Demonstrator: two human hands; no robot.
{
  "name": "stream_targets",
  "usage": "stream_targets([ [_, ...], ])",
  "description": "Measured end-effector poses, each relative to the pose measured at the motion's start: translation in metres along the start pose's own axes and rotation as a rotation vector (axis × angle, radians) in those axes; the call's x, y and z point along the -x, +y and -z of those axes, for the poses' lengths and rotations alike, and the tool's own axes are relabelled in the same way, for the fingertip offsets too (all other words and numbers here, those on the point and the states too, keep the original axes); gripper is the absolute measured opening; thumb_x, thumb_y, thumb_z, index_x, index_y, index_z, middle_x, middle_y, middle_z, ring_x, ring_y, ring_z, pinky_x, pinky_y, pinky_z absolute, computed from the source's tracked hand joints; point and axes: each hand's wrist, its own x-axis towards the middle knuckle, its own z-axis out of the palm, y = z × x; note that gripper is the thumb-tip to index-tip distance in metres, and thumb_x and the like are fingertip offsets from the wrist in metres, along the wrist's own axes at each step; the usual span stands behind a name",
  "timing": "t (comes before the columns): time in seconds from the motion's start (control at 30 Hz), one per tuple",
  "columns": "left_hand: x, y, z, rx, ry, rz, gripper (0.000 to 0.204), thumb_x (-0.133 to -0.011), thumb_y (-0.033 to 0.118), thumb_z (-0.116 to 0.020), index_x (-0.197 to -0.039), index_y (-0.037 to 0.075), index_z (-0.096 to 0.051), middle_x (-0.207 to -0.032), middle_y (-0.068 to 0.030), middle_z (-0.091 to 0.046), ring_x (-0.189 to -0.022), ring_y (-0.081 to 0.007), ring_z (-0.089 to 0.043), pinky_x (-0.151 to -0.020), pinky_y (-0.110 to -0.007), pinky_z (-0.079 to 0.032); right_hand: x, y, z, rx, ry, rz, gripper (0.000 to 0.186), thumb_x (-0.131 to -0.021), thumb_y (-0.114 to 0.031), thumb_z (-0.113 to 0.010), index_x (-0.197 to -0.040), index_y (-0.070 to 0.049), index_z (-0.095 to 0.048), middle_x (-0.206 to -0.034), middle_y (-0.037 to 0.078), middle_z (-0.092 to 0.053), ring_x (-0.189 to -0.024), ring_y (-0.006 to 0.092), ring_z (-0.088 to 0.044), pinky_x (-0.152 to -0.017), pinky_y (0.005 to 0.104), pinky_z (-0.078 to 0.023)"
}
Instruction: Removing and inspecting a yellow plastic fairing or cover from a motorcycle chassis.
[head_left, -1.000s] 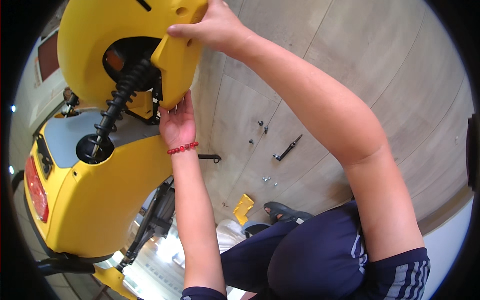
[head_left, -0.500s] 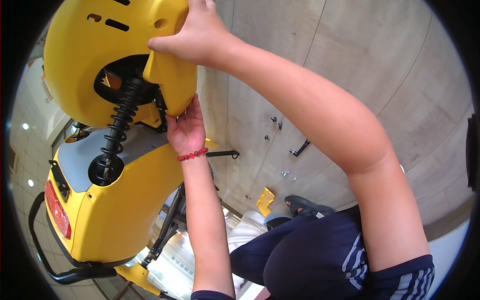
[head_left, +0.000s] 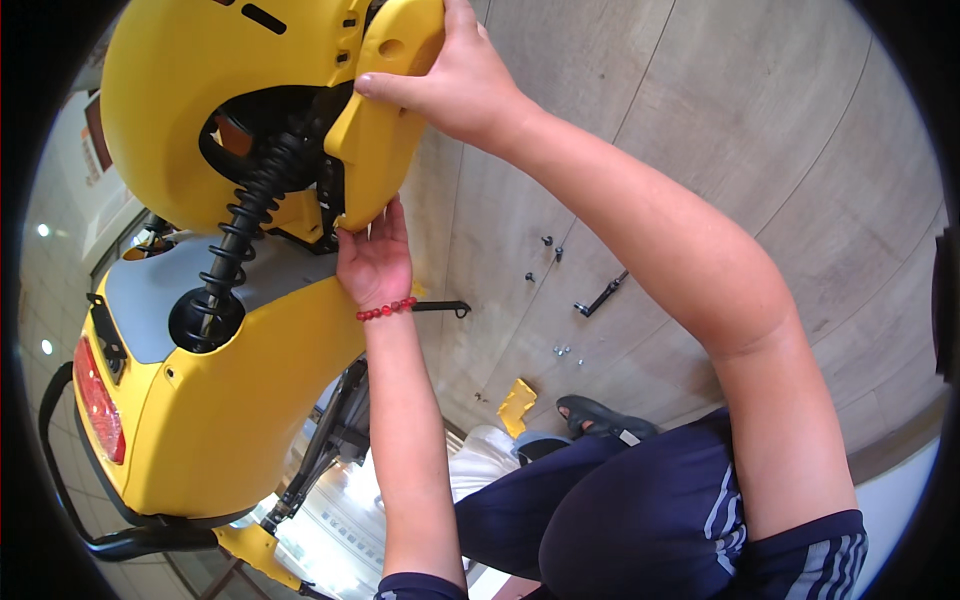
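A long yellow plastic cover (head_left: 385,120) sits at the side of a rounded yellow wheel housing (head_left: 160,110). The cover's upper part is in my right hand (head_left: 470,90), thumb on the near face and fingers round the far edge. My left hand (head_left: 375,265), with a red bead bracelet (head_left: 386,309) at the wrist, holds the lower tip; its fingers are partly hidden behind it. Between cover and housing, a gap shows black metal parts. Left of the hands, a black coil-spring shock absorber (head_left: 245,225) joins the housing to a yellow and grey scooter body (head_left: 230,420).
On the wood-look floor (head_left: 680,200) lie several small bolts (head_left: 558,254), a black ratchet-like tool (head_left: 602,294) and a small yellow plastic piece (head_left: 517,405). A red tail light (head_left: 100,400) and a black tube bar (head_left: 140,545) stand out from the body at left.
Both hands still hold the cover. Its upper part has moved right, away from the housing, with my right hand, and the gap has widened. The view has shifted slightly.
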Motion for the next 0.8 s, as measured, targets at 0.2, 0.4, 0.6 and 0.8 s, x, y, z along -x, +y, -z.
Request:
stream_targets([
  [0.2, 0.001, 0.0, -0.01, 0.033, -0.035, 0.019, 0.049, -0.094, 0.026, -0.05, -0.129, -0.005, -0.036, -0.136, -0.0211, -0.038, -0.132, -0.0368, -0.034, -0.113, -0.051, -0.028, -0.013, -0.007, 0.0, 0.004, -0.034, -0.017, 0.106, -0.071, -0.037, -0.077, -0.144, 0.0, -0.011, -0.131, 0.029, -0.035, -0.124, 0.0404, -0.039, -0.103, 0.0424, -0.036],
  [0.4, -0.003, 0.001, -0.015, 0.088, -0.071, 0.07, 0.05, -0.095, 0.024, -0.048, -0.132, -0.006, -0.033, -0.14, -0.0237, -0.034, -0.132, -0.0416, -0.032, -0.112, -0.052, -0.027, -0.031, -0.013, -0.005, 0.034, -0.03, -0.008, 0.107, -0.071, -0.037, -0.077, -0.144, 0.003, -0.01, -0.13, 0.031, -0.038, -0.121, 0.041, -0.044, -0.103, 0.0393, -0.037],
  [0.6, -0.001, 0.01, -0.015, 0.128, -0.042, 0.097, 0.05, -0.098, 0.029, -0.038, -0.134, -0.006, -0.031, -0.14, -0.0265, -0.034, -0.132, -0.0447, -0.031, -0.111, -0.055, -0.028, -0.033, -0.011, -0.004, -0.066, -0.082, 0.035, 0.109, -0.069, -0.038, -0.079, -0.145, 0.002, -0.011, -0.13, 0.031, -0.038, -0.121, 0.041, -0.043, -0.103, 0.0394, -0.037],
  [0.8, 0.002, 0.007, -0.021, 0.019, -0.02, 0.078, 0.049, -0.098, 0.028, -0.036, -0.131, -0.008, -0.033, -0.137, -0.0237, -0.037, -0.129, -0.0411, -0.035, -0.11, -0.052, -0.031, -0.029, -0.013, 0.0, -0.009, -0.088, -0.038, 0.107, -0.068, -0.039, -0.078, -0.144, 0.001, -0.014, -0.129, 0.031, -0.039, -0.12, 0.0409, -0.044, -0.101, 0.0402, -0.038],
])
